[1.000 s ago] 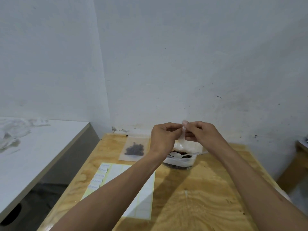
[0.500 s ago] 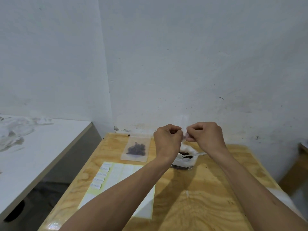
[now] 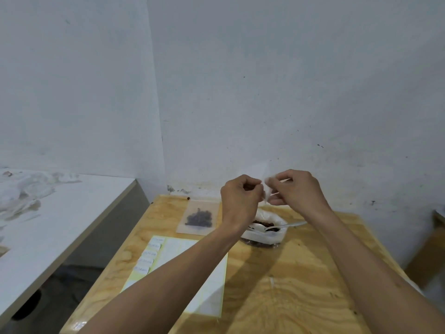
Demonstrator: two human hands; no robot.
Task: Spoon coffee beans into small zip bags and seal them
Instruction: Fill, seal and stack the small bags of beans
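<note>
While it is held up in the air above the wooden counter, the small clear zip bag is pinched between both hands: the left hand grips its left edge and the right hand grips its right edge, fingers curled. The bag is blurred and I cannot tell whether it has beans inside. Below the hands, an open bag of coffee beans stands on the counter with a spoon resting in it. To its left lies a filled zip bag, and nearer to the person a sheet of labels.
</note>
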